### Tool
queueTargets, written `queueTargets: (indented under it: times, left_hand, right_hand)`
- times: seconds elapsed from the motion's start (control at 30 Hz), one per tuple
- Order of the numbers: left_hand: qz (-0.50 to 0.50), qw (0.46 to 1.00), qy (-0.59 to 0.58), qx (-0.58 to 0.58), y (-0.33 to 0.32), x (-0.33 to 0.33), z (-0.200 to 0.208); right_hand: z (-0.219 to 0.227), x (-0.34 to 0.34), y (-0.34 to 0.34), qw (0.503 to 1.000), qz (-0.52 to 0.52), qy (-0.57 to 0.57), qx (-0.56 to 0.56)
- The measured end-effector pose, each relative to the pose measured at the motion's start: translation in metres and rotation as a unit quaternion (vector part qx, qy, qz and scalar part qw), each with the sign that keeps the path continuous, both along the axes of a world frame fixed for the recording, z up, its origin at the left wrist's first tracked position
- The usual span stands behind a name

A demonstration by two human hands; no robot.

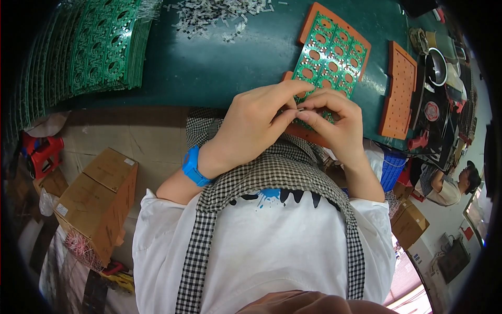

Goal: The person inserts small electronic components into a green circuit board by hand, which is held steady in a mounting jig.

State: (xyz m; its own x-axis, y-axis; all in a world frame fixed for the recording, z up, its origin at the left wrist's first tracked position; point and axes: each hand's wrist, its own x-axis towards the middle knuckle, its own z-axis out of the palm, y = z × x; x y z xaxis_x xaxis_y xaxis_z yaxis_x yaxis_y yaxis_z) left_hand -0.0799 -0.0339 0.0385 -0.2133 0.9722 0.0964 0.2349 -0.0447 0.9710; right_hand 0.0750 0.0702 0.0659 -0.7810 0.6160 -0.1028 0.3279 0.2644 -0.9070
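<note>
hands together over near end of circuit-board panel

the left hand [253, 120] and the right hand [337, 118] meet, thumbs and fingertips drawn in to one point. a small part [300, 109] shows between the fingertips; it is too small to identify, and which hand grips it cannot be told. a blue wristband [194, 166] encircles the left wrist.

the green circuit-board panel [325, 58] lies directly beneath the fingers at its near end and extends beyond them, slightly to the right. it rests in an orange tray [345, 27], set at a slant on the green bench [235, 60]. the near edge of the tray shows below the hands.

a second orange tray [399, 94] lies to the right, apart from the first. a pile of small metallic parts [212, 15] lies at the far side, left of the panel. a stack of green panels [102, 49] stands at the far left. a checkered apron [272, 166] covers the wearer below the hands.
</note>
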Motion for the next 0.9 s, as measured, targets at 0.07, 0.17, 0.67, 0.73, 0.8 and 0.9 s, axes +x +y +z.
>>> queueTargets:
  times: [0.07, 0.17, 0.67, 0.73, 0.8, 0.9]
  left_hand:
    - [-0.001, 1.0, -0.012, 0.021, 0.0, 0.0, 0.002]
    - [0.008, 1.0, 0.003, 0.027, -0.003, -0.007, -0.001]
    - [0.129, 0.973, -0.188, -0.033, -0.005, -0.027, -0.024]
    - [0.096, 0.957, -0.27, -0.045, -0.006, -0.027, -0.024]
    - [0.093, 0.953, -0.286, -0.044, -0.007, -0.025, -0.026]
    - [0.085, 0.947, -0.306, -0.045, -0.007, -0.023, -0.026]
  right_hand:
    - [-0.003, 0.005, 0.005, 0.999, 0.003, 0.017, -0.047]
    - [-0.004, 0.005, 0.008, 0.999, -0.016, 0.019, -0.035]
    - [-0.029, 0.005, -0.004, 0.964, 0.001, -0.013, 0.265]
    - [-0.029, 0.005, -0.005, 0.964, -0.001, -0.019, 0.264]
    - [-0.03, 0.005, -0.006, 0.964, -0.005, -0.026, 0.264]
    - [-0.033, 0.005, -0.009, 0.959, -0.02, -0.023, 0.283]
